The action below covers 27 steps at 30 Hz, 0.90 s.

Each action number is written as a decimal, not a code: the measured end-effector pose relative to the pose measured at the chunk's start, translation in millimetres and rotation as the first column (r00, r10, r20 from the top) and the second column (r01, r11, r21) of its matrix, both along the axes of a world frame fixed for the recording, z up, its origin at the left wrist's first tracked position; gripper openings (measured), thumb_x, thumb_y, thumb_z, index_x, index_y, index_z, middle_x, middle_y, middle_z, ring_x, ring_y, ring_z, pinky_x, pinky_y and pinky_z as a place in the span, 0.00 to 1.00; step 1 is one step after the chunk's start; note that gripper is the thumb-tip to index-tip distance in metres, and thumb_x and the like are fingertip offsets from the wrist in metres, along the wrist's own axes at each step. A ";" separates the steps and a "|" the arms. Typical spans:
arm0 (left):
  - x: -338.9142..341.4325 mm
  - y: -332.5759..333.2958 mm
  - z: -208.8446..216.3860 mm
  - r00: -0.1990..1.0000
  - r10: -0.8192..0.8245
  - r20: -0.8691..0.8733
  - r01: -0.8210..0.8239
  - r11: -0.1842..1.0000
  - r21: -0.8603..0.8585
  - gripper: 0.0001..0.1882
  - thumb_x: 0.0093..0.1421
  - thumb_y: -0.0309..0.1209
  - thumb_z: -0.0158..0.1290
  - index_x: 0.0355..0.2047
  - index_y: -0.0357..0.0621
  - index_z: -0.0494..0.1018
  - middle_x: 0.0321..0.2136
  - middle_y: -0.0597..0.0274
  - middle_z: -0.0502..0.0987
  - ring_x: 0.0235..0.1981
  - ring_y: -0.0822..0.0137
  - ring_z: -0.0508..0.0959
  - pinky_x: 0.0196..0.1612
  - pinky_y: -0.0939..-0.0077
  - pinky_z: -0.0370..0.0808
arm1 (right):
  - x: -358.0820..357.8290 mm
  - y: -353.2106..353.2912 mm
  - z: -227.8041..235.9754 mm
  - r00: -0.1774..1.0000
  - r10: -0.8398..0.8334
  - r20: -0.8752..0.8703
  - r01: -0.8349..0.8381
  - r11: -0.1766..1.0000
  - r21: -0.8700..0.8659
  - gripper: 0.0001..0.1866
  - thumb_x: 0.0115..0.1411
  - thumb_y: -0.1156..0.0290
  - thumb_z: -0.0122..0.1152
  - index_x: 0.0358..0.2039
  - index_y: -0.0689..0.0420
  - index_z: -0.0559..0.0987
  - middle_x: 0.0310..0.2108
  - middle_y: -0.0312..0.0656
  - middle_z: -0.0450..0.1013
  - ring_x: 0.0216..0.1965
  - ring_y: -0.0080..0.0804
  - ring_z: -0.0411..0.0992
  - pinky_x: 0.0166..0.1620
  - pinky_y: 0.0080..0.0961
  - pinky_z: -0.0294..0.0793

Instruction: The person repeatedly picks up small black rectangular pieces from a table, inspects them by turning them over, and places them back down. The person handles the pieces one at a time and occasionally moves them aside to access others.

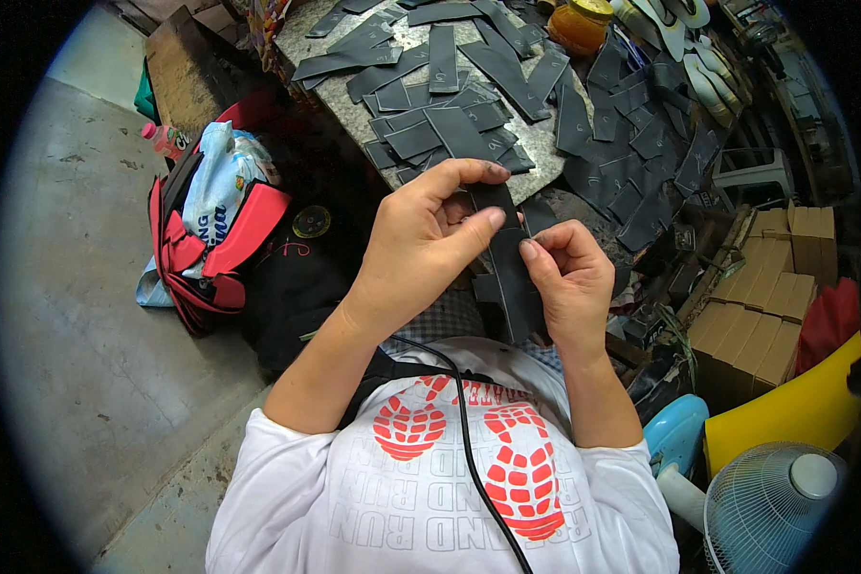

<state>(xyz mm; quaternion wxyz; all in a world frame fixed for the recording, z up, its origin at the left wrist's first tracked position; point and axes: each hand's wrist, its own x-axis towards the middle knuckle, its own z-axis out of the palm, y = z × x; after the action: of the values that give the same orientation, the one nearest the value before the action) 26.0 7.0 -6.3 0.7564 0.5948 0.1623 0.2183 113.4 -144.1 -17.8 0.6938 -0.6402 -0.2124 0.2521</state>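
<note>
In front of my chest, both hands hold a black, flat, leather-like strip [513,287] that hangs down toward my lap. My left hand [416,230] grips its upper part between thumb and bent fingers. At its right edge, the thumb and fingertips of my right hand [579,277] pinch the material. The fingers partly cover the strip, so I cannot make out any fold or seam there. Just beyond my hands, many similar black strips [440,59] lie scattered and overlapping on a speckled tabletop [548,170], some with pale marks.
An orange jar [578,29] with a yellow lid and several pale, sole-shaped pieces [708,72] sit at the far right. Cardboard boxes [751,297], a yellow sheet-like thing [784,411] and a fan [780,512] stand to my right. A red bag [253,230] lies left, near a bottle [165,141].
</note>
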 end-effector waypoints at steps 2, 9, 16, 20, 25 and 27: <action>-1.2 -0.6 0.1 1.000 -0.015 0.012 0.016 1.000 -0.024 0.16 0.58 0.16 0.56 0.48 0.32 0.74 0.38 0.66 0.79 0.32 0.84 0.75 0.31 0.89 0.73 | 0.2 -1.0 -0.7 1.000 -0.003 0.011 0.003 1.000 -0.020 0.05 0.62 0.78 0.65 0.31 0.61 0.76 0.27 0.29 0.73 0.27 0.08 0.67 0.30 0.09 0.66; -2.4 -1.5 4.0 0.999 -0.023 0.036 0.016 0.981 0.191 0.22 0.54 0.14 0.57 0.50 0.35 0.74 0.44 0.60 0.75 0.36 0.78 0.77 0.33 0.83 0.78 | 1.7 -0.1 2.8 0.998 0.046 0.031 -0.042 0.993 -0.111 0.07 0.61 0.75 0.66 0.33 0.63 0.76 0.25 0.28 0.72 0.27 0.11 0.66 0.29 0.13 0.65; -4.6 -0.2 12.4 0.987 -0.155 -0.043 0.158 0.883 0.441 0.30 0.59 0.18 0.57 0.62 0.44 0.66 0.19 0.69 0.69 0.21 0.80 0.69 0.26 0.80 0.68 | 4.4 -10.3 10.9 0.979 0.142 0.148 -0.128 0.986 -0.103 0.05 0.64 0.76 0.61 0.33 0.63 0.76 0.26 0.29 0.71 0.28 0.13 0.64 0.31 0.13 0.63; -0.7 5.3 14.1 0.957 -0.288 0.042 0.267 0.926 0.269 0.31 0.60 0.17 0.56 0.62 0.41 0.59 0.48 0.59 0.74 0.39 0.76 0.78 0.39 0.79 0.75 | 12.9 -11.6 11.6 0.962 0.259 -0.092 -0.258 0.966 0.024 0.03 0.65 0.76 0.59 0.37 0.62 0.77 0.31 0.30 0.72 0.32 0.12 0.65 0.33 0.11 0.64; 18.8 37.5 14.0 0.969 -0.236 -0.072 0.245 0.880 0.407 0.25 0.61 0.23 0.59 0.57 0.41 0.66 0.35 0.61 0.79 0.36 0.77 0.78 0.37 0.79 0.75 | 20.9 -12.7 17.3 0.941 0.303 -0.150 -0.299 0.953 0.044 0.11 0.64 0.75 0.60 0.46 0.61 0.75 0.38 0.33 0.76 0.37 0.14 0.71 0.38 0.12 0.71; 35.8 60.1 10.2 0.996 0.094 0.003 -0.060 0.608 0.791 0.15 0.58 0.30 0.62 0.45 0.43 0.76 0.28 0.56 0.78 0.31 0.64 0.80 0.36 0.72 0.76 | 22.9 -12.7 18.0 0.978 0.160 -0.131 -0.149 0.985 0.089 0.13 0.63 0.75 0.60 0.48 0.60 0.73 0.39 0.36 0.76 0.29 0.13 0.73 0.24 0.07 0.70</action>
<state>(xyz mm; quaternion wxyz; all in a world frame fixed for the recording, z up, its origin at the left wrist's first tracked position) 61.8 67.1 3.9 0.4037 0.8637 0.0897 0.2882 136.3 -156.8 0.3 0.7098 -0.5751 -0.2230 0.3401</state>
